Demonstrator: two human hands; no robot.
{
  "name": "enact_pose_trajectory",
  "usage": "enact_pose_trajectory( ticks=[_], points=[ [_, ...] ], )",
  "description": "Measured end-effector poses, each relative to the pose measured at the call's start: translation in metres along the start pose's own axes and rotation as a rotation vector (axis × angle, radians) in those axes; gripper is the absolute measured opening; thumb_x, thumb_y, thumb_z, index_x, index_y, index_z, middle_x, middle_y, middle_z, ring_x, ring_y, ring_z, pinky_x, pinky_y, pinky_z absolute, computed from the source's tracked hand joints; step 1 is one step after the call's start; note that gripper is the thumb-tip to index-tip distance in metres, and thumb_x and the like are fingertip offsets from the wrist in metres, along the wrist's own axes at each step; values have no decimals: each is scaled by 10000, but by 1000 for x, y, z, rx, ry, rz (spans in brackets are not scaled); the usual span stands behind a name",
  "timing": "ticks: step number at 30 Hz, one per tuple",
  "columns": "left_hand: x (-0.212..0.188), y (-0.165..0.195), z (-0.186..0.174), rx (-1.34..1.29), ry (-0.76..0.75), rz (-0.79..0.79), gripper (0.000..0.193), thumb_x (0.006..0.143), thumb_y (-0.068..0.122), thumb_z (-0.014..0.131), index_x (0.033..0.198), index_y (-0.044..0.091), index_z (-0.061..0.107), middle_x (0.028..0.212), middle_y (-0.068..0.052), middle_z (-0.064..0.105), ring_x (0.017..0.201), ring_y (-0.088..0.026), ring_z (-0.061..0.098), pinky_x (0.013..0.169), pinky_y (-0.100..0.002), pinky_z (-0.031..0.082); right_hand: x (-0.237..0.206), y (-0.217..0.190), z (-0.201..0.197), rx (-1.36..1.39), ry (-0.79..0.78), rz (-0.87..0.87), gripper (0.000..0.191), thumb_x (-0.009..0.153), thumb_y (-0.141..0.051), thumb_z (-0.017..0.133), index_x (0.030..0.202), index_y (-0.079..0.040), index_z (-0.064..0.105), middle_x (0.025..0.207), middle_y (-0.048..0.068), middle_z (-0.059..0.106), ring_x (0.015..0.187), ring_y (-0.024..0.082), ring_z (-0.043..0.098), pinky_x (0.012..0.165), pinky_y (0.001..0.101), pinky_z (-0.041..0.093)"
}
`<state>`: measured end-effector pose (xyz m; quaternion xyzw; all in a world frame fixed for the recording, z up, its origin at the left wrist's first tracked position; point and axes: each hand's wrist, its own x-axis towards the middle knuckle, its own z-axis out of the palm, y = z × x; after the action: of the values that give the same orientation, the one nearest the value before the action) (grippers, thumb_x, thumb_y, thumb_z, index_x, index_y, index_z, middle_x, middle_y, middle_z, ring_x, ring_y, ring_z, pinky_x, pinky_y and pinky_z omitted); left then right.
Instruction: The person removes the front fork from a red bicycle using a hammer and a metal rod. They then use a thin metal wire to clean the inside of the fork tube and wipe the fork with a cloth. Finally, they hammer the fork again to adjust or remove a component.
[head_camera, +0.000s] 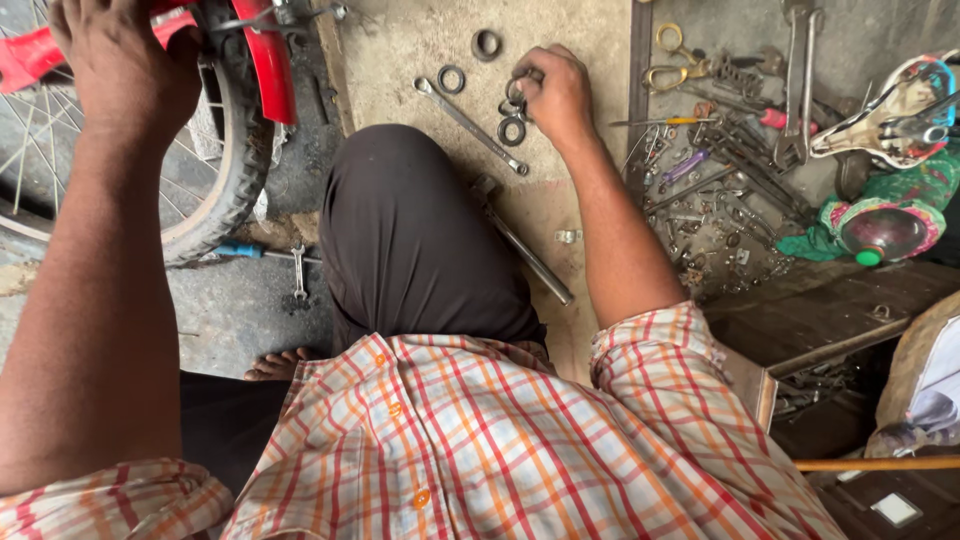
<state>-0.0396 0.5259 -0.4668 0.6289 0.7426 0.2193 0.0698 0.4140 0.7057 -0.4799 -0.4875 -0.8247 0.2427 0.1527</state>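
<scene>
— Where are the person's hands?

— The left hand (120, 60) is up at the top left, laid over the red mudguard (270, 60) above the bicycle wheel (215, 180). Its fingers curl over the far side, so I cannot tell whether that grip is clenched on anything.

— And the other one?

— The right hand (555, 90) reaches forward to the floor (400, 40), fingertips pinched on a small metal ring (517, 92). That grip is closed on the ring, at the top of a little cluster of rings (512, 128) lying just below it.

— What lies close by?

— Two more rings (451, 78) sit apart to the left, and a long spanner (470, 125) lies slanted beside the cluster. A metal rod (525, 250) runs along the person's dark-trousered knee (410, 230).

— Anything to the right?

— A heap of tools (720, 170) beyond a dark strip: yellow-handled scissors (672, 60), a large wrench (797, 90), screwdrivers, small bits. Past them a bicycle saddle (890, 115) rests on green cloth (900, 200).

— And by the wheel?

— A blue-handled screwdriver (240, 250) and a small spanner (298, 275) lie on the ground beside the tyre.
</scene>
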Motion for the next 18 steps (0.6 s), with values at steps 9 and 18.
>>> enact_pose_trajectory(
  ticks=[9, 18],
  points=[
    [-14, -2, 1, 32, 51, 30, 608, 897, 90, 778, 1448, 68, 523, 1514, -233, 496, 1495, -476, 399, 1233, -623, 244, -20, -28, -44, 1239, 83, 129, 116, 1008, 37, 708, 1070, -59, 687, 976, 90, 741, 861, 172, 722, 755, 335, 616],
    [-28, 16, -19, -135, 16, -51, 639, 919, 44, 792, 1484, 136, 508, 1558, -171, 494, 1523, -452, 396, 1262, -595, 309, -34, -69, -74, 1484, 74, 40, 153, 993, -49, 759, 1105, -99, 668, 1007, 64, 722, 933, 194, 711, 840, 363, 606]
  ],
)
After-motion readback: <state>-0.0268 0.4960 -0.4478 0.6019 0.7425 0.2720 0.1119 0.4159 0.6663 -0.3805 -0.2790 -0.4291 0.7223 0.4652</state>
